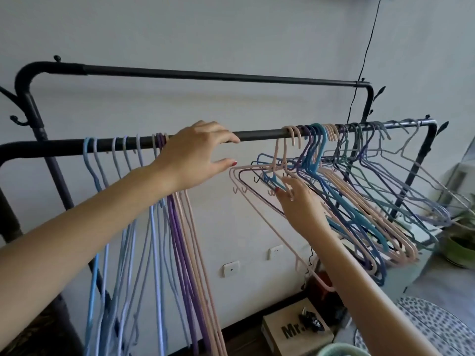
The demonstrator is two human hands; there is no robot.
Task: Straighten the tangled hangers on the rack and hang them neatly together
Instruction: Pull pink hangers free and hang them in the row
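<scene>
**rackfan:** Along the front rail of the rack, it's basically two camps. Left of the person's left hand a sorted bunch of blue, lilac, purple and pink hangers hangs straight down. Right of that hand, the tangled clump sits skewed, shoulders swung out and frames threaded through each other.

**hookline:** What are the hands doing?

**rackfan:** Left hand's fingers are spread and draped over the rail, thumb loose underneath, not gripping any hanger. Right hand is lower, to the right of it, fingers curled into the near edge of the clump, pinching what looks like a pink hanger and maybe a blue one. Can't tell exactly how many.

**hookline:** Tips for pulling one free?

**rackfan:** My guess: they're thin coated wire, light, a bit springy, and the coating probably grabs on its neighbours. The little notch hooks on the shoulders will likely snag. I'd hold near the neck just under the hook, lift it off the rail, and wiggle instead of yanking.
</scene>
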